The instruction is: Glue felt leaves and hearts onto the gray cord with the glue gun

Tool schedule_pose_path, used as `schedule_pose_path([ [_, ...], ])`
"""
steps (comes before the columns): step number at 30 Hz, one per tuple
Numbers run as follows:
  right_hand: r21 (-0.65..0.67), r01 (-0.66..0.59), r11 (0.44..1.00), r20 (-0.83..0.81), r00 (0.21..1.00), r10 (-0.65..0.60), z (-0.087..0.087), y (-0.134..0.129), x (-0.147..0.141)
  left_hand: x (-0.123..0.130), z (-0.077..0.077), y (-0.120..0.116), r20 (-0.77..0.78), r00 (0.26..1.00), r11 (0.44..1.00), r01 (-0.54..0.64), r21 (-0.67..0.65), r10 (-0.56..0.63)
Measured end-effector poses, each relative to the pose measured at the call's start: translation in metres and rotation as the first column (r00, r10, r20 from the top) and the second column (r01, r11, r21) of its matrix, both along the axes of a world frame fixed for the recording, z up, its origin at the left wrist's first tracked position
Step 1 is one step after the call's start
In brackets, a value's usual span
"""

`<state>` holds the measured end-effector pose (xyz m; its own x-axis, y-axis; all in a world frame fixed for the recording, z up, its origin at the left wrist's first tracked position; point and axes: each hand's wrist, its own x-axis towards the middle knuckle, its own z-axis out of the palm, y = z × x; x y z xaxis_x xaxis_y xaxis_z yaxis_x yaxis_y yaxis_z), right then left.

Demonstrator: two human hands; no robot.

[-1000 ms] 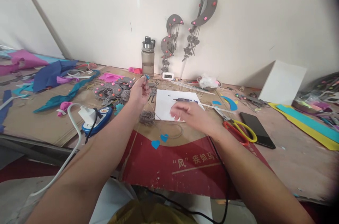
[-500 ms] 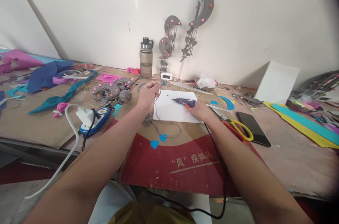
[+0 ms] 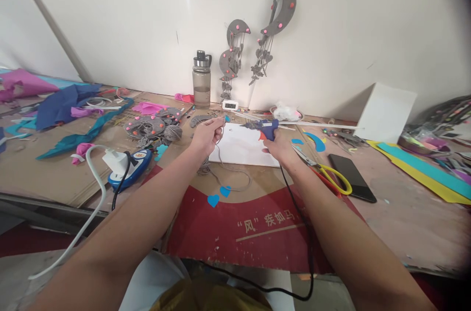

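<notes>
A small blue cutout (image 3: 227, 118) is pinched in the fingertips of my left hand (image 3: 209, 133); the fingers cover part of it. Grey yarn (image 3: 235, 171) trails down from this hand onto the cardboard. My right hand (image 3: 278, 146) grips a blue hot glue gun (image 3: 270, 128), whose nozzle points left, a short gap from the cutout. A long white glue stick (image 3: 320, 125) juts out of its back. Beneath both hands lies a white sheet (image 3: 243, 149). Two blue hearts (image 3: 213, 200) rest on the cardboard nearer to me.
Yellow-and-red-handled scissors (image 3: 331, 178) and a black phone (image 3: 352, 177) lie at right. A water bottle (image 3: 201, 80) stands at the back. A blue power strip (image 3: 130, 169) and grey moon pieces (image 3: 149, 127) are at left. The gun's black cord (image 3: 294, 203) drops toward my lap.
My right hand has raised and turned the glue gun off the white sheet, so its body and glue stick now show. My left hand stays nearly in place with the cutout.
</notes>
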<state>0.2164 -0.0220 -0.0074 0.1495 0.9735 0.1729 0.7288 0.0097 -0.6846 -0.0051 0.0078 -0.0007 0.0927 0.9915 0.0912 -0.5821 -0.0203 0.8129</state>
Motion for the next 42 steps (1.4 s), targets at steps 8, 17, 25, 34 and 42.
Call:
schedule_pose_path([
  [8, 0.31, -0.235, 0.921, -0.369, 0.863, 0.344, 0.019, -0.033, -0.038, 0.001, -0.001, -0.002, -0.005, 1.0, 0.998, -0.024, -0.054, 0.024],
  [17, 0.344, -0.231, 0.91, 0.042, 0.972, 0.231, 0.021, -0.045, -0.041, 0.004, 0.0, -0.006, -0.008, 1.0, 0.999, -0.019, -0.036, 0.019],
  [25, 0.336, -0.216, 0.917, 0.146, 0.973, 0.176, 0.021, -0.046, -0.043, 0.007, 0.0, -0.007, -0.018, 1.0, 1.0, -0.016, -0.023, 0.015],
  [34, 0.317, -0.2, 0.927, 0.208, 0.968, 0.138, 0.024, -0.049, -0.045, 0.008, 0.001, -0.008, -0.051, 0.995, 0.996, -0.089, -0.009, 0.089],
  [42, 0.292, -0.205, 0.934, 0.204, 0.968, 0.148, 0.026, -0.052, -0.046, 0.005, 0.003, -0.007, 0.001, 0.996, 0.996, -0.091, 0.005, 0.091],
])
